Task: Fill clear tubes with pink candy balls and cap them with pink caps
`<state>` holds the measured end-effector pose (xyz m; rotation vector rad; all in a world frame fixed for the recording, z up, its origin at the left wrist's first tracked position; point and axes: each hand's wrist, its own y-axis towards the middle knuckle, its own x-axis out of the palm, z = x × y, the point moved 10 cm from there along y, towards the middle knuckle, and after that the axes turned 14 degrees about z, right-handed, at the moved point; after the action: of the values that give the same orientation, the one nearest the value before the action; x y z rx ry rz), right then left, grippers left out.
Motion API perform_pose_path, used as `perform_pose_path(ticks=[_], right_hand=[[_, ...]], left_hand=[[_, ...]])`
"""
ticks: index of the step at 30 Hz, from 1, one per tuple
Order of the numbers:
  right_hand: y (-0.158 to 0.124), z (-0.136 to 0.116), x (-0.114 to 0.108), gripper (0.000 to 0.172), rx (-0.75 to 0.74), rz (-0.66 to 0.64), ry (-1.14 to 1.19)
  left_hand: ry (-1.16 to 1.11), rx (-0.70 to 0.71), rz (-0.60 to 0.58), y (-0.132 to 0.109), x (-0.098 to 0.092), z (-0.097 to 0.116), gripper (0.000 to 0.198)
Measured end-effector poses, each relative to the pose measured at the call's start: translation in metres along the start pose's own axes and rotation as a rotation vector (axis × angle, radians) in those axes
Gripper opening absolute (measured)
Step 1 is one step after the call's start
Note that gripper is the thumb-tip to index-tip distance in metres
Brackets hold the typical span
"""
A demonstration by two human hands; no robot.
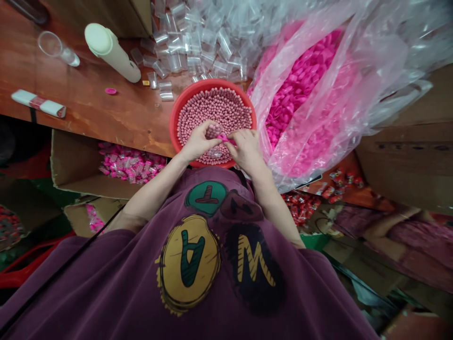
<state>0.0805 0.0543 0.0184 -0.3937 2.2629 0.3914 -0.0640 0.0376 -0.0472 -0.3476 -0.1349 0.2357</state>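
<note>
Over the near rim of the red bowl (176,113) of pink beads, our left hand (198,141) and right hand (246,148) meet, both pinching a pink cap (225,138) lying crosswise between them, above a small clear vial (214,152), equally near both

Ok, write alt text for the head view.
Two hands meet over a red bowl of small pink balls: the left hand and right hand pinch a pink cap on a small clear vial. A clear bag of pink caps lies right of the bowl, with clear vials heaped behind it.
</note>
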Motion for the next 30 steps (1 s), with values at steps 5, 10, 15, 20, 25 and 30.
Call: perform_pose_path(ticks=[5,10,15,20,25,30], right_hand=[[-0.006,0.011,-0.003,0.036,0.1,0.049,0.238],[0.004,0.026,-0.023,0.05,0.199,0.215,0.407],[0.02,0.002,-0.032,0.04,0.114,0.183,0.379],[0.023,-0.014,-0.029,0.032,0.078,0.153,0.34],[0.021,-0.018,-0.026,0.032,0.07,0.17,0.341],[0.016,-0.021,-0.024,0.037,0.075,0.184,0.323]], left_hand=[[-0.149,-0.101,-0.079,-0.009,0.004,0.01,0.053],[-0.067,-0.169,-0.071,-0.01,0.005,0.013,0.04],[-0.06,-0.202,-0.112,-0.015,0.013,0.002,0.034],[-0.093,-0.275,-0.142,-0.021,0.011,-0.002,0.021],[-0.195,-0.276,-0.116,-0.02,0.006,0.003,0.015],[-0.249,-0.272,-0.089,-0.022,0.009,-0.002,0.016]])
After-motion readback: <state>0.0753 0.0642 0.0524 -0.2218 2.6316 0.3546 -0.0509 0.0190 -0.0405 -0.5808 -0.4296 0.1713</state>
